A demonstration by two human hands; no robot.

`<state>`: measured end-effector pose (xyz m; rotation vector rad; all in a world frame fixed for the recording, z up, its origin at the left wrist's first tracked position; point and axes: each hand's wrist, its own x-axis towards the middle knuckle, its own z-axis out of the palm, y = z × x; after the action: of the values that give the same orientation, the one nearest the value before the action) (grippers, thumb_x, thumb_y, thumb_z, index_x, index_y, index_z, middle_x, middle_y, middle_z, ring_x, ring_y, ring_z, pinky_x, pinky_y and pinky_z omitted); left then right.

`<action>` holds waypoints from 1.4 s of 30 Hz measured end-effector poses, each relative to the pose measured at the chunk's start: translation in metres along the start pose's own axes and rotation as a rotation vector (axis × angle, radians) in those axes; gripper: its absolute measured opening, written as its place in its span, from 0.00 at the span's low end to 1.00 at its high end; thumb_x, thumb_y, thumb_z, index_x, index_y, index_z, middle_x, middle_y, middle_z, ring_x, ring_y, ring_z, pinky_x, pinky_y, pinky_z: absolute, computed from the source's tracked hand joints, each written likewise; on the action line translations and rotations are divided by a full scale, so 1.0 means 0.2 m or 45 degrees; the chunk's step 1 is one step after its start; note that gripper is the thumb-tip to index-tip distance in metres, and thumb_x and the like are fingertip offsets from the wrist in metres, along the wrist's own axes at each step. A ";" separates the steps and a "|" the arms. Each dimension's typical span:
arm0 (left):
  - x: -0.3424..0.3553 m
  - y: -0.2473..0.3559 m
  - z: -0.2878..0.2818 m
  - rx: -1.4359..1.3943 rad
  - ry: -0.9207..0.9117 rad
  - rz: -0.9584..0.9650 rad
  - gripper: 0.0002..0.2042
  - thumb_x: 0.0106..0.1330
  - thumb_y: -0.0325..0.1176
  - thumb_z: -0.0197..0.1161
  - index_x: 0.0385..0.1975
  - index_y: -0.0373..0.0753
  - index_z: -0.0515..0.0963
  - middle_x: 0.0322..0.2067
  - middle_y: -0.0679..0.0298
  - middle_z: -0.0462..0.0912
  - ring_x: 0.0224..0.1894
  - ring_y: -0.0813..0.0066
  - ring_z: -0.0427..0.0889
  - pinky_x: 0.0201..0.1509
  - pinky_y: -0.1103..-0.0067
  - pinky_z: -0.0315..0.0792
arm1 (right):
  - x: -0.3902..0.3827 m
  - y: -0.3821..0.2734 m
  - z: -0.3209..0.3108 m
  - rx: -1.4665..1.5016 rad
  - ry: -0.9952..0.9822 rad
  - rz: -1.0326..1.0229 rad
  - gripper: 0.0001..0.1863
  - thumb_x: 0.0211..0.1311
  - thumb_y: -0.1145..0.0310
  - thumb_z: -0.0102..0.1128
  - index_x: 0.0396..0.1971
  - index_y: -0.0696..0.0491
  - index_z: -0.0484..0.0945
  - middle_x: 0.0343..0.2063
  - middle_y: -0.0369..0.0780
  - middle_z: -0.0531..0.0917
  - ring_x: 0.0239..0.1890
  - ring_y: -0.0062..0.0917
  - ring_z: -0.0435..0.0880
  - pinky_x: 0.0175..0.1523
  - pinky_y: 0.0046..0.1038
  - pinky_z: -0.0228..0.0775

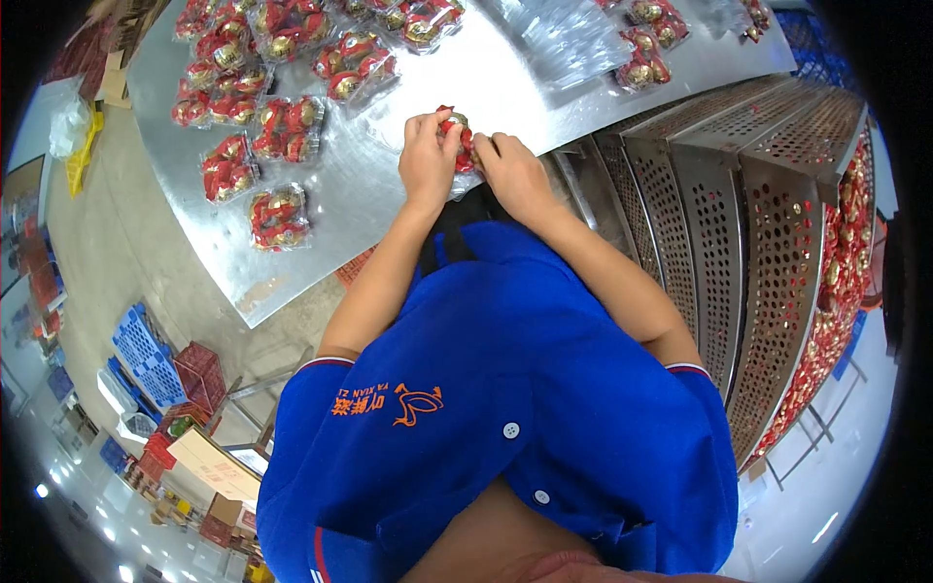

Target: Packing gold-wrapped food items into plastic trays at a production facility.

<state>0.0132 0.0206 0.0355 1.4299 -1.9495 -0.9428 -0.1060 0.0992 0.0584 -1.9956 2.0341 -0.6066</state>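
Note:
Near the front edge of the metal table (340,194), my left hand (428,160) and my right hand (513,175) close around a clear plastic pack of red-and-gold wrapped pieces (455,122). The left fingers and thumb press on its left side, and the right fingertips pinch its right side. Part of the pack is covered by my fingers. To the left lie several filled packs of the same kind, the closest being a pack (279,217) by the table's left edge. Beyond my hands to the right, a pile of flat clear plastic bags (564,41) is spread out.
Perforated metal bins (714,185) stand against the table's right side, with many loose red-and-gold pieces (847,253) in the far right one. More filled packs (641,60) lie at the table's back right. A blue crate (148,355) and a red crate (200,377) are at the left.

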 end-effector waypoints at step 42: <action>0.07 0.00 -0.11 1.058 -0.351 0.725 0.31 0.55 0.28 0.57 0.62 0.54 0.61 0.63 0.66 0.62 0.50 0.57 0.69 0.51 0.64 0.64 | -0.51 0.68 -2.07 -0.229 0.841 0.500 0.11 0.57 0.62 0.59 0.36 0.53 0.80 0.28 0.41 0.83 0.29 0.27 0.82 0.38 0.29 0.72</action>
<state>0.0265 0.0029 0.0496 1.0037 -2.9274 -0.0394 -0.4061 0.2540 0.3538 -1.5148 2.8488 -1.1296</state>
